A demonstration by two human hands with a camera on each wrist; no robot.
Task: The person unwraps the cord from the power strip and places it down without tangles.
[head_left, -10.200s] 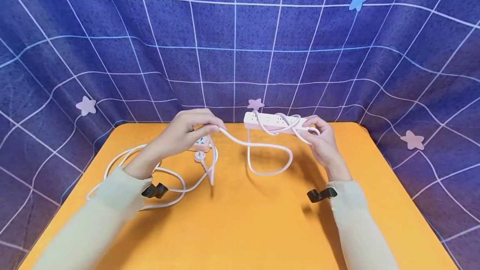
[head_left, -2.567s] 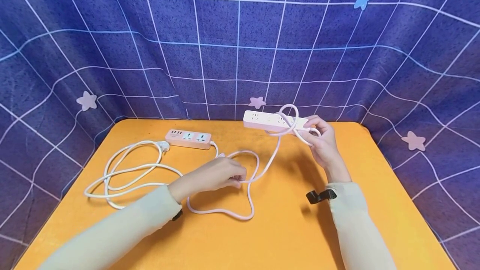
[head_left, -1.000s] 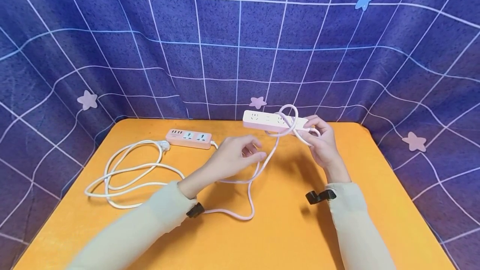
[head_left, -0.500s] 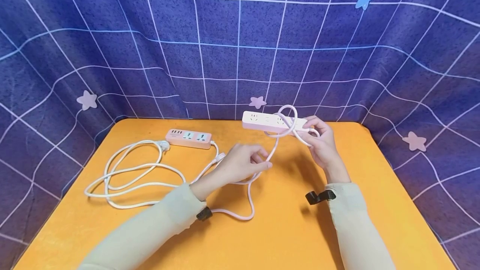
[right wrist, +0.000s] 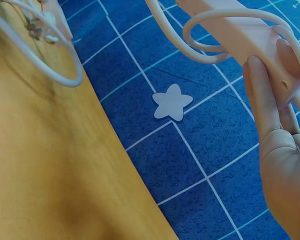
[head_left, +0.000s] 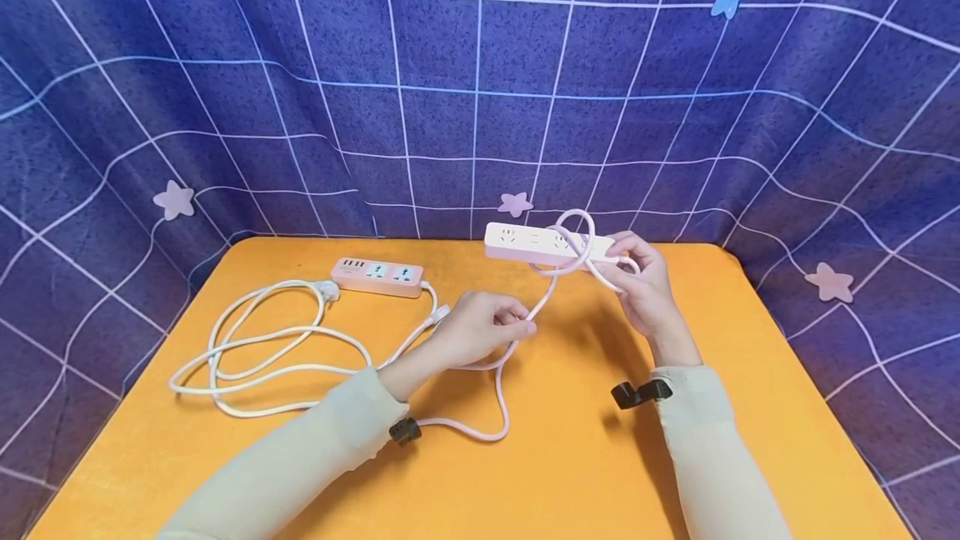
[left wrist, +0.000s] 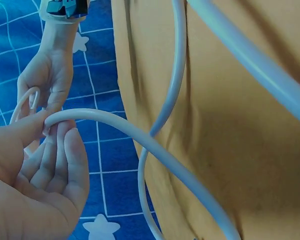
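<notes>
My right hand point(head_left: 647, 286) grips the right end of a white and pink power strip point(head_left: 525, 243), holding it above the table. Its cord point(head_left: 576, 213) loops around the strip near that hand and hangs down to the left. Between thumb and fingers, my left hand point(head_left: 480, 327) pinches this hanging cord; the left wrist view shows the cord point(left wrist: 125, 127) arching out of the pinch. The right wrist view shows fingers under the strip point(right wrist: 260, 50) at its cord end. From the left hand, the cord runs down to a loose bend point(head_left: 487, 437) on the table.
A second, pink power strip point(head_left: 377, 277) lies on the orange table point(head_left: 585, 473) at the back left. Its white cord point(head_left: 217, 348) is coiled beside it, near a plug point(head_left: 327, 291). A blue grid curtain point(head_left: 420, 123) stands behind the table.
Most loops around the held strip have come off since ten seconds ago. The left hand let go lower on the cord, moved up and right, and now pinches it nearer the strip.
</notes>
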